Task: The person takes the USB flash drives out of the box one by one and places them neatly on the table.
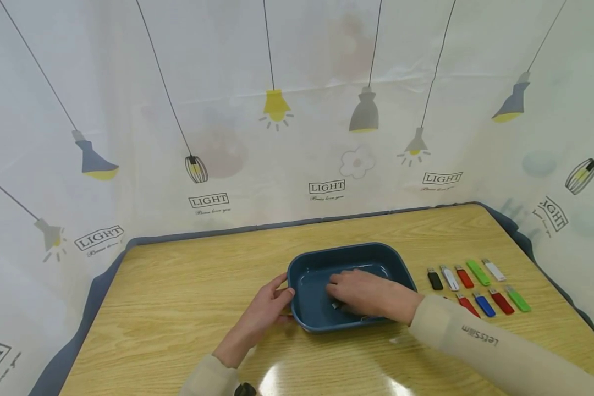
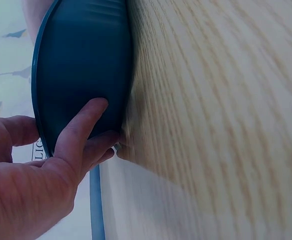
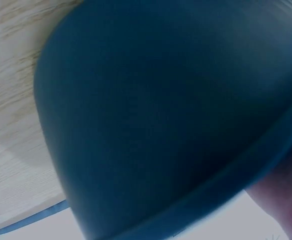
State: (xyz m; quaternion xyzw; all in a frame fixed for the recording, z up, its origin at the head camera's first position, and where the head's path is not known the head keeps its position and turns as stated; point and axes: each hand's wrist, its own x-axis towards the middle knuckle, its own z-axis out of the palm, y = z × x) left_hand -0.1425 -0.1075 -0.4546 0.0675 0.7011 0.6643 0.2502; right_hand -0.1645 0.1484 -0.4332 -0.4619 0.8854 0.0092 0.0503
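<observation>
A dark blue rectangular basin (image 1: pixel 307 322) stands on the wooden table. At its left end my left hand (image 1: pixel 267 302) grips the wall, thumb over the rim. The left wrist view shows this hand (image 2: pixel 40 185) with its fingers against the basin's outer side (image 2: pixel 85 55). My right hand (image 1: pixel 363 291) reaches down into the basin, back of the hand upward. Its fingertips are mostly hidden, so whether they pinch anything cannot be told. A small silvery piece (image 1: pixel 335 304) shows just below the fingers. In the right wrist view the basin's outer wall (image 3: pixel 151 115) fills most of the picture.
Right of the basin several USB sticks lie in two rows, among them a black one (image 1: pixel 434 279), a blue one (image 1: pixel 485 305) and a green one (image 1: pixel 478 273). My right forearm (image 1: pixel 475 335) partly covers the nearer row. A lamp-printed curtain (image 1: pixel 287 159) hangs behind the table (image 1: pixel 188 286).
</observation>
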